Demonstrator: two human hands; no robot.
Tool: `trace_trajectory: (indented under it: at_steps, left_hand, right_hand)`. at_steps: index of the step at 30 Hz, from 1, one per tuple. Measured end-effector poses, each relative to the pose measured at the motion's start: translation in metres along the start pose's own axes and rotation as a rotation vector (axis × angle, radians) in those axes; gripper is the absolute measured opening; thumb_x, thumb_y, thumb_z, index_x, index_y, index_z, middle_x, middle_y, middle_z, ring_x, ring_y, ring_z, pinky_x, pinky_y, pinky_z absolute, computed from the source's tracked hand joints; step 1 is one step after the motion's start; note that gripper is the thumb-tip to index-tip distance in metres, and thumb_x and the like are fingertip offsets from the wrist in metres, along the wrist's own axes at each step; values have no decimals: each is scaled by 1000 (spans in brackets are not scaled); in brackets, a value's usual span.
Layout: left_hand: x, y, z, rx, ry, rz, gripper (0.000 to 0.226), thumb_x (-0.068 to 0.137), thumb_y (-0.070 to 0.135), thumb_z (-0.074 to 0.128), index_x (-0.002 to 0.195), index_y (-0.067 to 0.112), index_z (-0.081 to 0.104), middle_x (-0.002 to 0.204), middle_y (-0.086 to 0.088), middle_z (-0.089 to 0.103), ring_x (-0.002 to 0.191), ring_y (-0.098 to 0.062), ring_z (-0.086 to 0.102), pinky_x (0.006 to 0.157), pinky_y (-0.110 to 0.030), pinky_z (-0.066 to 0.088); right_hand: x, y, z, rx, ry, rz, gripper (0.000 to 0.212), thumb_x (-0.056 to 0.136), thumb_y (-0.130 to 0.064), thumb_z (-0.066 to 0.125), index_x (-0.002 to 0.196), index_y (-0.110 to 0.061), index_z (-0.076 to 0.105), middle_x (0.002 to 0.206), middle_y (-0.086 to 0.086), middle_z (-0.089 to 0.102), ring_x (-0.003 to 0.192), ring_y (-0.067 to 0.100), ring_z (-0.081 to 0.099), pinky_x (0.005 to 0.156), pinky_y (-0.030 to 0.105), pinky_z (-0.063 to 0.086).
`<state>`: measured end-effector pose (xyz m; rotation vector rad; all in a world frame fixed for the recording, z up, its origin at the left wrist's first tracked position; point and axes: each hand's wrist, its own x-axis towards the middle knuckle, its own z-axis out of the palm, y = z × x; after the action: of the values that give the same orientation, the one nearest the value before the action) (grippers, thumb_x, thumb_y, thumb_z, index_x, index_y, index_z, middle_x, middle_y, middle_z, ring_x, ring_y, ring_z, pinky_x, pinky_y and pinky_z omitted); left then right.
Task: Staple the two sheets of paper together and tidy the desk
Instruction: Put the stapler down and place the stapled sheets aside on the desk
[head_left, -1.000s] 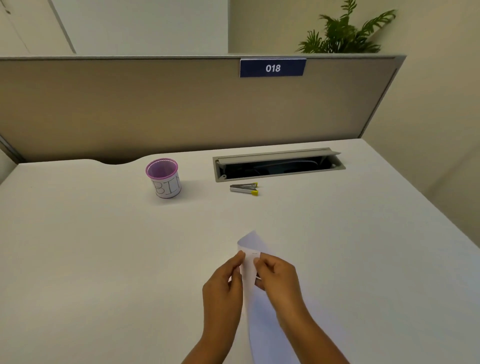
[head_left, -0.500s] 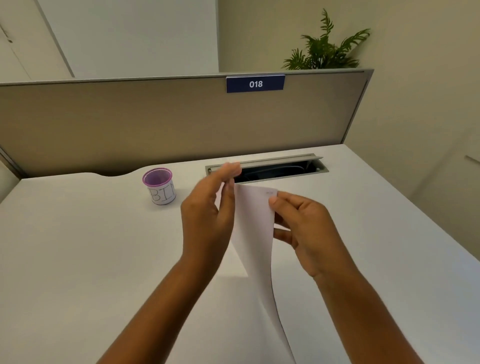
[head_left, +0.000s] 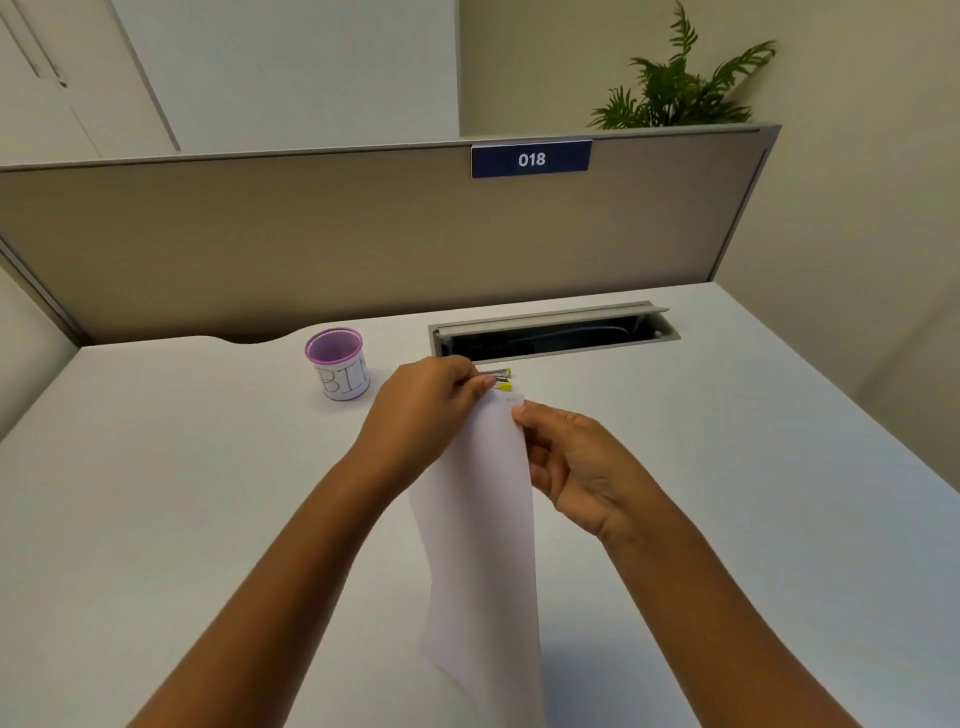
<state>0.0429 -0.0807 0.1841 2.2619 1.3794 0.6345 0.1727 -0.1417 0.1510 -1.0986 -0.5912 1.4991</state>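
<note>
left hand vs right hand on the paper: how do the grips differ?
The left hand pinches the paper at its top left corner, back of the hand to the camera; the right hand grips the right edge lower down, palm side showing. The left hand also partly covers the stapler. Both hold the paper off the desk.

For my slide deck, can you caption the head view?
Both hands, left and right, pinch white paper sheets upright over a white desk.

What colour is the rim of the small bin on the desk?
Purple, on the bin; the head view shows it.
</note>
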Motion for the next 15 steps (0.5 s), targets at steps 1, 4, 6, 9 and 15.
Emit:
trace_trajectory:
  at_steps: [1,4,6,9,15]
  left_hand:
    - [0,-6,7,26,-23,-29,27,92,31,46,88,10,62,88,-8,65,77,-19,54,64,-25,41]
    - [-2,-20,26,84,-56,-102,31,93,32,44,100,9,64,102,-11,68,88,-24,58,82,-34,46]
    - [-3,-27,36,115,-60,-126,32,93,33,44,105,10,63,107,-10,67,92,-24,59,87,-33,44]
    - [-5,-35,48,139,-46,-132,32,93,33,44,104,10,63,105,-10,68,90,-23,60,88,-32,43]
    - [-2,-44,65,108,-20,-119,31,93,33,44,101,10,63,102,-9,68,87,-21,58,83,-27,40]
  right_hand:
    - [3,6,-2,16,8,34,15,91,-15,52,102,-10,62,92,9,69,78,18,68,65,26,58]
    - [12,21,-6,46,61,97,16,91,-16,51,97,-7,63,86,8,70,71,16,69,62,25,59]
    - [18,28,-7,38,114,114,18,92,-21,50,87,-10,64,82,6,71,72,17,68,65,27,57]
    - [27,38,-10,-5,156,125,20,91,-29,52,90,-13,63,88,6,70,78,19,68,71,29,56]
    - [38,46,-17,-42,212,142,17,91,-24,54,86,-11,63,87,8,69,78,21,66,72,31,56]
